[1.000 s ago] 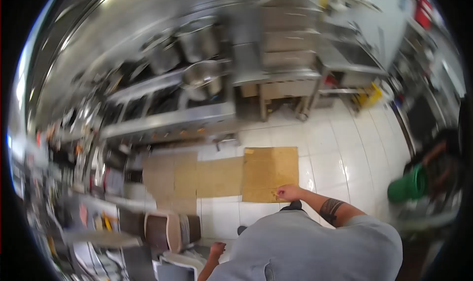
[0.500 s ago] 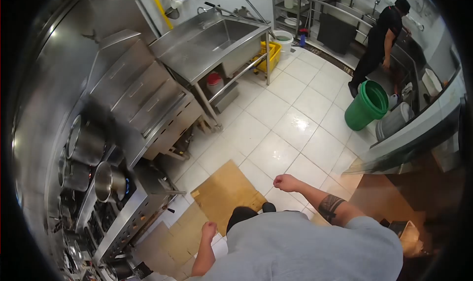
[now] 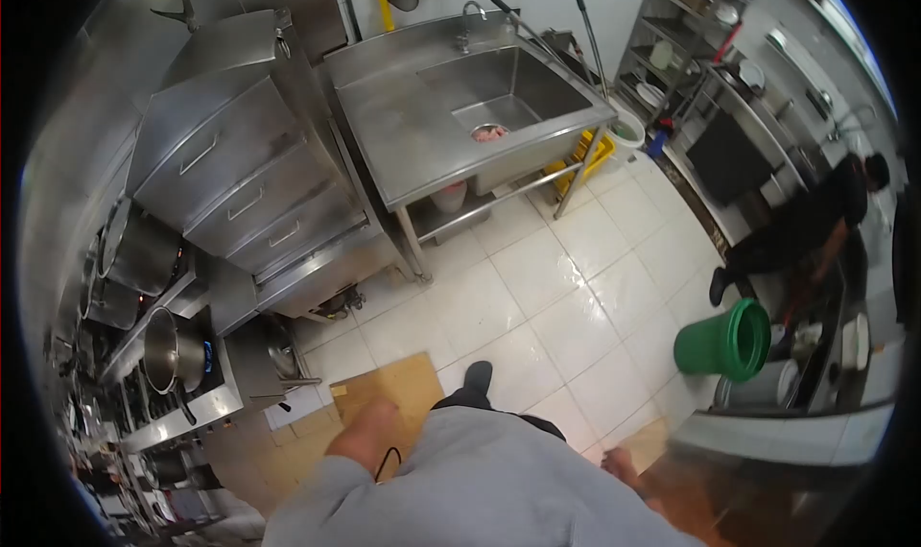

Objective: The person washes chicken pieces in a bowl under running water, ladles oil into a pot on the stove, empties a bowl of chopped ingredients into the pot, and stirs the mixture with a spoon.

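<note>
My left arm (image 3: pixel 363 437) is bent in front of my body, over the brown cardboard on the floor. Its fingers cannot be made out, and a thin black cord loop (image 3: pixel 389 463) shows beside it. Low on the right, my right hand (image 3: pixel 622 465) hangs by my side above the white tiles, near the edge of a brown floor patch. Its fingers are smeared by motion, and nothing can be made out in them. Neither hand visibly touches anything. The flat cardboard (image 3: pixel 413 384) lies by my feet, one dark shoe (image 3: pixel 478 374) stepping past it.
Ahead stands a steel sink (image 3: pixel 384 144) with reddish scraps at its drain. To the left are a steel drawer unit (image 3: pixel 230 178) and a stove with a pot (image 3: pixel 173 350) over a blue flame. A green bin (image 3: pixel 705 345) and a co-worker in black (image 3: pixel 806 216) are at right.
My view has turned and moved closer to the sink. My left arm has bent in against my body; my right hand has dropped back to my side. The co-worker leans further over.
</note>
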A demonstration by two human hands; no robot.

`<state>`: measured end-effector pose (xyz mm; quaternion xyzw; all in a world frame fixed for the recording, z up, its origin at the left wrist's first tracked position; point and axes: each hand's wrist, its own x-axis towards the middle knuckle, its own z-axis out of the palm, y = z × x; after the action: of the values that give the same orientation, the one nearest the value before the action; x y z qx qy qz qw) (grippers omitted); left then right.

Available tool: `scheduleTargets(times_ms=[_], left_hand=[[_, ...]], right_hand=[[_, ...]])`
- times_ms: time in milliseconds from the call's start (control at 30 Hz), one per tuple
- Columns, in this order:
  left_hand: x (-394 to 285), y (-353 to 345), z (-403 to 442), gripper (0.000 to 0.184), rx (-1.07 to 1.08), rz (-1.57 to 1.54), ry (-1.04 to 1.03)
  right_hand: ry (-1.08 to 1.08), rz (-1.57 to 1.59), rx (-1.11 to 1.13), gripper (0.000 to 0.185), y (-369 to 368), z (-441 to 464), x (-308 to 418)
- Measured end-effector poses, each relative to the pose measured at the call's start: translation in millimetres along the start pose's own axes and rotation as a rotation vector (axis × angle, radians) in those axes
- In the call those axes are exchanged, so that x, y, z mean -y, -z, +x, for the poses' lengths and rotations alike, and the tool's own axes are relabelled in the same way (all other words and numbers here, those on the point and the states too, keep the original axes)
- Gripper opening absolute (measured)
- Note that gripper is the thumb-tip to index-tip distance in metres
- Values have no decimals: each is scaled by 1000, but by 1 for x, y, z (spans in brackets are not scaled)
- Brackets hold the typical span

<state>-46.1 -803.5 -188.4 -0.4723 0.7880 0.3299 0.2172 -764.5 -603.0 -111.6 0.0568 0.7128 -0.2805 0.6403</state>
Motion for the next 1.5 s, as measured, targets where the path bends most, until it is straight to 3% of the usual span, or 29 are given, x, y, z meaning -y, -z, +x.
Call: scheduleTargets(times_ms=[33,67,100,133,200,267,367,433,500,533,600,633,733,867,933,967,1033,1100,1200,1233,1300,1367,1400,1433,1500], left_hand=[[7,22,40,34,12,-46,188],[11,53,74,34,28,-87,377],[17,88,95,35,17,-126,413],[8,148,106,35,4,-165,448],[9,214,159,38,-254,-255,308],[-32,297,188,37,-464,-510,280],[-79,380,248,33,-446,-569,234],[-118,420,279,23,-493,-922,142],[-159,466,297,27,-403,-1156,64],[-181,496,301,27,-413,-1155,72],[-221,546,304,29,-552,-940,-103],[-229,568,313,29,-560,-957,-95],[-226,621,355,32,-755,-1080,-132],[-179,700,427,29,-946,-1185,-37],[-129,727,489,30,-1121,-1259,96],[-101,740,522,30,-1124,-1290,89],[-48,732,589,34,-923,-1733,849],[-3,695,657,35,-871,-2175,1131],[11,650,714,33,-641,-2197,1401],[7,636,727,33,-605,-2210,1446],[6,624,752,35,-495,-1853,1266],[-5,618,759,35,-530,-1975,1260],[-11,621,755,36,-594,-2088,1227],[-9,632,753,37,-683,-2200,1182],[-10,636,741,37,-758,-2190,1143]], right_hand=[[3,-20,-2,26,-9,-23,15],[111,-374,7,27,-19,-37,28],[210,-720,22,28,-28,-43,42],[197,-717,33,28,-36,-41,54],[208,-697,18,28,-51,-24,73],[201,-739,29,26,-80,-3,132],[360,-837,79,20,-91,73,224],[353,-797,-4,22,-114,126,319],[601,-946,-15,25,-154,164,430],[776,-1085,4,25,-181,179,493],[1137,-1151,17,29,-260,152,621],[1091,-1206,84,32,-306,119,683],[1333,-1061,244,26,-427,69,814],[1451,-1013,338,24,-563,32,909],[1716,-1260,306,29,-615,43,946],[1714,-1294,299,29,-642,50,962],[1763,-1467,217,43,-686,76,983],[1785,-1676,163,57,-736,101,1015],[1914,-1819,-19,66,-815,138,1066],[1975,-1760,25,67,-842,144,1086],[2044,-1788,-41,68,-895,154,1121],[2048,-1857,-36,64,-948,175,1162],[2444,-1722,-114,58,-967,201,1180],[2461,-1714,-71,58,-990,204,1191],[2314,-2085,-145,51,-1017,213,1201]])
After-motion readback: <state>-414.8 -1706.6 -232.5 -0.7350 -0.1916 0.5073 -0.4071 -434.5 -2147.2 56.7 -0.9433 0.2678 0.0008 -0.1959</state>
